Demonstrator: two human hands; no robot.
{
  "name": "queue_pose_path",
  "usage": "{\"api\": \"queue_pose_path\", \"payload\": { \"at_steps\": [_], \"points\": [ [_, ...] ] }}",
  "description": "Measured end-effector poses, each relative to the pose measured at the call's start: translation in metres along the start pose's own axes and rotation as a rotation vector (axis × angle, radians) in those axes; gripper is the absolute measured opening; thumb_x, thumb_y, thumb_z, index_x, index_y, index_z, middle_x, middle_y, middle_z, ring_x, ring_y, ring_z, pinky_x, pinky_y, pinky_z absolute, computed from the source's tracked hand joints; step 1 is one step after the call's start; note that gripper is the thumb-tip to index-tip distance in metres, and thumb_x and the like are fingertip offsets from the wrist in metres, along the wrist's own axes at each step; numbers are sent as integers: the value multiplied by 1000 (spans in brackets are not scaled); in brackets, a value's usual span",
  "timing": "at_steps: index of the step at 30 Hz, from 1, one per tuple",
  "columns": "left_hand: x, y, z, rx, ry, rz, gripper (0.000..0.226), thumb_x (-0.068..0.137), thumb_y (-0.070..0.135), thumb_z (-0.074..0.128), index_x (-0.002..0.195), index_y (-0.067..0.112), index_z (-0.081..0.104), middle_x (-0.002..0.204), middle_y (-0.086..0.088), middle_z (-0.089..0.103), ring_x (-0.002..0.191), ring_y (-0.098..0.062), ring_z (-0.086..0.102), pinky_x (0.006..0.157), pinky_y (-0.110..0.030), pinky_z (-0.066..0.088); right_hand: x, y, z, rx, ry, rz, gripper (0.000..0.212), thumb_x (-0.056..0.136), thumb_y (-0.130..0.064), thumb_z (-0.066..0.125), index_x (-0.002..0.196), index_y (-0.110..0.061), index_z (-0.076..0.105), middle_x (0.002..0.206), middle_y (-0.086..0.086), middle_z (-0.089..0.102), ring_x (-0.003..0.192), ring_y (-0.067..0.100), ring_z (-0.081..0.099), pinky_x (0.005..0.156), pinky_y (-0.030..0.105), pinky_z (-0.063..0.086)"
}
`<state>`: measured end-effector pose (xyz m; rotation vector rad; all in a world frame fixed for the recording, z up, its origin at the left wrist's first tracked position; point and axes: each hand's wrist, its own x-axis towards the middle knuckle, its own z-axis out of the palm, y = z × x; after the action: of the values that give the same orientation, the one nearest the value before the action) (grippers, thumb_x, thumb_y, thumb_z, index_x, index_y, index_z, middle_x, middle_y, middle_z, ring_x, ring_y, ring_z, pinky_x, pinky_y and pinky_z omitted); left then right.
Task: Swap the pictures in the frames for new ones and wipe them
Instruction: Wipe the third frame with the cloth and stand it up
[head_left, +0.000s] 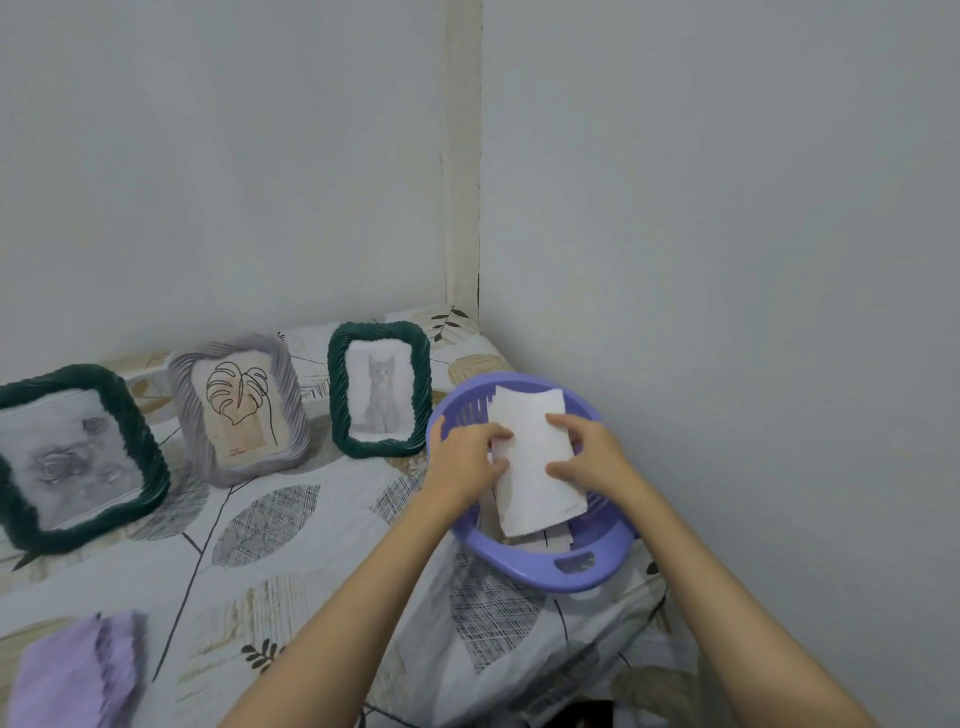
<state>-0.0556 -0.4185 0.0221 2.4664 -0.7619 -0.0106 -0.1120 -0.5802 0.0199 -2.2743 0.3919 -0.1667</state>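
A: Head view: what is being handled, and where is it found?

B: A stack of white prints (535, 457) is held over a purple basket (540, 564) that sits at the bed's (291, 545) far right corner, against the wall. The stack is pinched on its left edge by the left hand (465, 454) and on its right edge by the right hand (589, 452), fingers curled over the top sheet. More paper can be seen lying lower in the basket.

A: How are the prints expected to behave?

B: They are judged light, thin and floppy; the lower end already sags toward the basket. Creasing and smudging are the likely risks, so the edges are best gripped, as is done now, and the printed faces left untouched. Loose sheets may slide apart unless the stack is squeezed evenly.

A: And the frames?

B: Three are propped along the bed's far edge: a green one with a cat (379, 389) just beside the basket, a grey one with a leaf drawing (239, 410) at the middle, and a green one with roses (78, 457) toward the left edge. They are judged rigid but breakable if glass is fitted, which cannot be told. The ribbed borders should be taken at both sides, and each frame laid face down on the soft bed before its back is opened.

A: What is there for wiping?

B: A lilac cloth (78, 675), soft and blurred, is seen at the near left corner.
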Motion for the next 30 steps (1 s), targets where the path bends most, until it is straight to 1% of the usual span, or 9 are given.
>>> {"api": "queue_pose_path", "payload": {
  "at_steps": [4, 8, 11, 14, 20, 22, 24, 27, 30],
  "points": [
    [-7, 7, -13, -463, 253, 8, 34, 87, 7, 60, 120, 16, 60, 132, -7, 47, 123, -16, 43, 101, -16, 27, -8, -8, -8, 264, 262, -65, 82, 73, 4, 67, 143, -21, 31, 90, 6, 63, 74, 22, 56, 72, 26, 46],
    [-24, 23, -27, -1127, -100, -86, 37, 94, 35, 48, 129, 46, 41, 128, 7, 50, 119, -19, 52, 89, -37, 50, -19, -17, -2, 373, 275, -131, 86, 74, -2, 72, 144, -21, 27, 77, -6, 65, 68, 15, 57, 64, 12, 45],
    [-30, 24, -23, -1172, -151, -44, 50, 93, 31, 49, 134, 52, 31, 130, 8, 47, 111, -16, 60, 80, -40, 56, -28, -27, 7, 489, 87, -224, 76, 75, -11, 75, 137, -28, 35, 89, -12, 69, 71, -1, 62, 69, 13, 47],
    [-25, 15, -13, -1226, -18, 35, 71, 92, 1, 50, 137, 49, 25, 135, 4, 48, 108, -20, 63, 81, -39, 55, -30, -31, 8, 522, -78, -252, 61, 79, -8, 71, 125, -35, 42, 104, -7, 69, 74, -2, 60, 67, 13, 47],
    [-14, -1, -13, -1163, 24, -64, 78, 83, -20, 41, 131, 41, 36, 137, -6, 47, 113, -29, 55, 86, -47, 48, -24, -25, -6, 308, 210, -235, 38, 82, 2, 61, 112, -23, 62, 108, -5, 56, 87, 12, 53, 75, 7, 43],
    [-10, 3, -13, -1051, -38, -114, 71, 85, -13, 46, 137, 31, 27, 136, -11, 46, 112, -30, 54, 86, -43, 47, -18, -20, -8, 339, 93, -146, 40, 81, 3, 61, 114, -19, 61, 113, 2, 61, 91, 18, 60, 85, 25, 52],
    [-9, 8, -11, -614, -120, -90, 77, 85, 1, 56, 145, 23, 12, 132, -7, 45, 114, -24, 48, 91, -34, 40, -13, -15, -7, 267, 40, -83, 43, 77, 7, 59, 110, -20, 63, 113, 6, 65, 89, 22, 62, 85, 37, 53],
    [-9, 5, -4, 261, -163, -15, 75, 82, 34, 64, 142, 18, 22, 135, -13, 44, 138, -29, 23, 112, -49, 5, -7, -7, -2, 21, 4, -14, 45, 75, 7, 56, 113, -16, 65, 112, 7, 66, 85, 21, 59, 78, 29, 50],
    [-9, 1, 2, 628, -257, 0, 53, 82, 48, 58, 129, 25, 49, 153, -20, 15, 143, -34, -12, 105, -61, -18, -4, -3, 5, -146, -99, 48, 48, 79, 5, 52, 120, -18, 62, 118, 6, 61, 89, 15, 54, 71, 17, 39]
  ]
}}
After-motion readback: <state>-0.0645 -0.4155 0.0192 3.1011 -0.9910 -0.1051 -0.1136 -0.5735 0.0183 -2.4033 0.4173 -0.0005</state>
